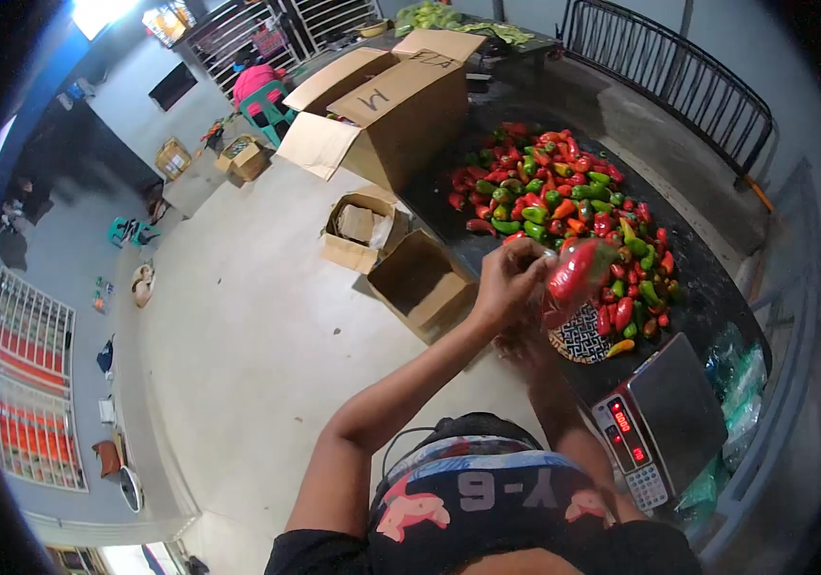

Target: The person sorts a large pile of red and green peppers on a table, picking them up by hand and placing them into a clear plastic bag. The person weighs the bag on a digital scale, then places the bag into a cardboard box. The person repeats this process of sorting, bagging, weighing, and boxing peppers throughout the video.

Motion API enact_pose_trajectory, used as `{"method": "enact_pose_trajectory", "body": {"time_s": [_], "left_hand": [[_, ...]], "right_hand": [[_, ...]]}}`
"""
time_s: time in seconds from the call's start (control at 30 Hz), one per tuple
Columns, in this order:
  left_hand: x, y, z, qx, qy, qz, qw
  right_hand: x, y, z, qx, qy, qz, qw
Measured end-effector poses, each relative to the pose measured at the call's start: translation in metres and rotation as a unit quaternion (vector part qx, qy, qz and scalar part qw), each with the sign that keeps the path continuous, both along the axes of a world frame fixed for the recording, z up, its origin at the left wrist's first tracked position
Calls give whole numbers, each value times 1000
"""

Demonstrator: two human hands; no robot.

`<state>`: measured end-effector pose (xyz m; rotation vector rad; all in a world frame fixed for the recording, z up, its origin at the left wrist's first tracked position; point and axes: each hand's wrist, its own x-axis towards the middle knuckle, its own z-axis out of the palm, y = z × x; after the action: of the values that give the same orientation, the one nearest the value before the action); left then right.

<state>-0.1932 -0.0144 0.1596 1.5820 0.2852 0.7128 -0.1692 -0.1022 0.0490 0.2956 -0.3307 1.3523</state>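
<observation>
My left hand (515, 277) pinches the upper part of a clear plastic bag of red peppers (574, 277), held up over the table's near edge. Just below it, my right hand (525, 345) is blurred and partly hidden by the bag and my left hand; whether it grips the bag is not clear. Beyond them a large heap of red, green and orange peppers (554, 187) lies on the dark tabletop. A round black-and-white patterned mat (581, 336) shows under the bag. To the right sits a digital scale (680, 413), its red display lit and its plate bare.
A large open cardboard box (410, 115) stands on the table at the far left. Two smaller open cartons (421, 287) are beside the table. Clear and green plastic bags (737, 388) lie past the scale. A person in pink (256, 83) sits on a green chair far off.
</observation>
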Motion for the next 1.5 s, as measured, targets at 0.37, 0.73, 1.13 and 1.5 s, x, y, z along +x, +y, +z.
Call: {"method": "enact_pose_trajectory", "body": {"time_s": [0.37,0.73,1.13,1.5], "left_hand": [[-42,40,-50,73,91,214,970],[-131,17,8,1,96,-22,995],[-82,50,-30,-82,-69,180,978],[-112,47,-94,32,59,42,997]], "right_hand": [[-30,7,18,-247,-25,42,968],[24,9,110,-113,-751,-309,572],[-73,49,68,-349,-82,-34,933],[-24,18,64,-274,-789,-439,332]]}}
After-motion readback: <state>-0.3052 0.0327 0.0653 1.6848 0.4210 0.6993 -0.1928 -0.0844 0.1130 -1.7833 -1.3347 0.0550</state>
